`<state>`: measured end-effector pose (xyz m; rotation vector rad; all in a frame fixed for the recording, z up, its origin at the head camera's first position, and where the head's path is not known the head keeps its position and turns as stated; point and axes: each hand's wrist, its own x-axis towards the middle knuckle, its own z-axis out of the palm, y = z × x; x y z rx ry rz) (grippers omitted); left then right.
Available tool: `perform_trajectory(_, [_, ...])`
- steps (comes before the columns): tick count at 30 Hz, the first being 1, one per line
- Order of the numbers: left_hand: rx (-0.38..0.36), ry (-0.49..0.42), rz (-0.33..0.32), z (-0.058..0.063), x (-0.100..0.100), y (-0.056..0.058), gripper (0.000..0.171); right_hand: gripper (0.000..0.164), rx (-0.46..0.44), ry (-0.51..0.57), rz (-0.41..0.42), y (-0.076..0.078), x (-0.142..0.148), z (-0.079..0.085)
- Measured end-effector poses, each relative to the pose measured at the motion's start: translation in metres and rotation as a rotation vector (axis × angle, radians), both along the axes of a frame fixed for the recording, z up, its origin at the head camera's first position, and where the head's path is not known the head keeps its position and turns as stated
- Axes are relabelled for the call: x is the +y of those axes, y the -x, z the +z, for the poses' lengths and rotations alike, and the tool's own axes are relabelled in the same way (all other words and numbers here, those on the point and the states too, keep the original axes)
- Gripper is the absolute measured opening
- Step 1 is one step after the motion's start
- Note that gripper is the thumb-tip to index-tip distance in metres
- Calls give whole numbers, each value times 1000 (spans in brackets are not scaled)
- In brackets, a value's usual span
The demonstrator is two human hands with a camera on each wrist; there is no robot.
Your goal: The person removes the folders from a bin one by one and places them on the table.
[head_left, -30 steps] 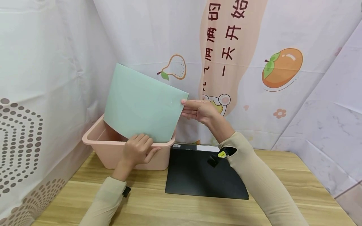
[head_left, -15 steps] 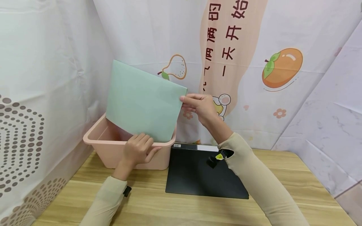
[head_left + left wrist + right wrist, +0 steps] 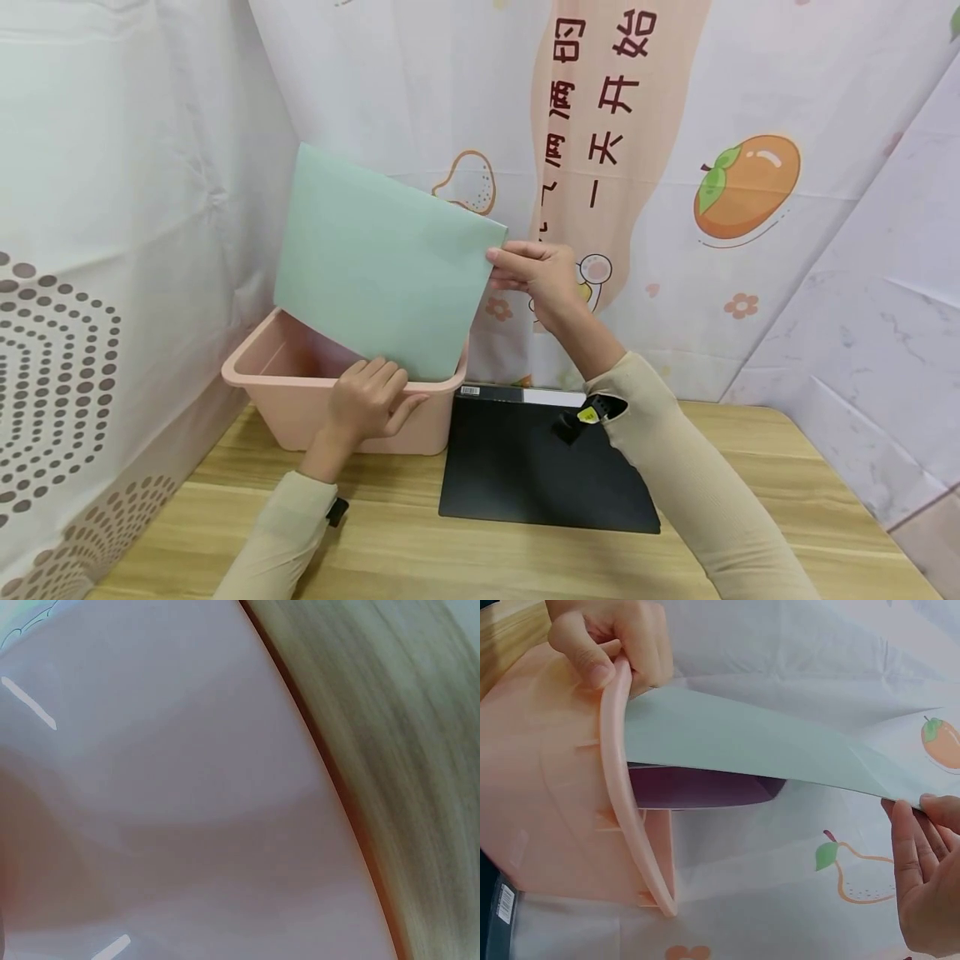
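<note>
A mint-green sheet [image 3: 382,258] leans out of a pink plastic bin [image 3: 300,408], its lower part inside. My right hand [image 3: 540,271] pinches the sheet's right edge near the upper corner, thumb on the near face and fingers behind. In the right wrist view the sheet [image 3: 742,739] bends slightly towards those fingers. My left hand [image 3: 366,396] grips the bin's front rim, fingers curled over it and thumb outside. A dark purple flat thing [image 3: 697,787] shows beside the sheet at the bin's mouth. The left wrist view is mostly filled by the bin's pink wall [image 3: 210,750].
A flat black folder-like thing [image 3: 540,467] with a barcode label at its far edge lies on the wooden table [image 3: 750,475], right of the bin. A white printed curtain [image 3: 420,83] hangs close behind and along the left side.
My right hand has risen a little with the sheet, and more of the sheet stands above the bin. My left hand stays on the rim.
</note>
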<state>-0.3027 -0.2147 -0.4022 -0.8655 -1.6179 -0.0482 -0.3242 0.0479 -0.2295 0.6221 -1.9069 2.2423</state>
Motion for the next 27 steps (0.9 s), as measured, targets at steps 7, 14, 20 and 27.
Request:
perform_trajectory(7, [11, -6, -2, -1, 1, 1, 51, 10, 70, 74, -12, -1, 6, 9])
perform_trajectory(14, [21, 2, -4, -1, 2, 2, 50, 12, 89, 143, -9, -5, 15, 18])
perform_trajectory(20, [16, -4, -9, -2, 3, 2, 49, 18, 107, 184, -29, -7, 29, 29])
perform_trajectory(27, [2, -15, -13, -3, 1, 2, 49, 13, 114, 128, -52, -8, 51, 32])
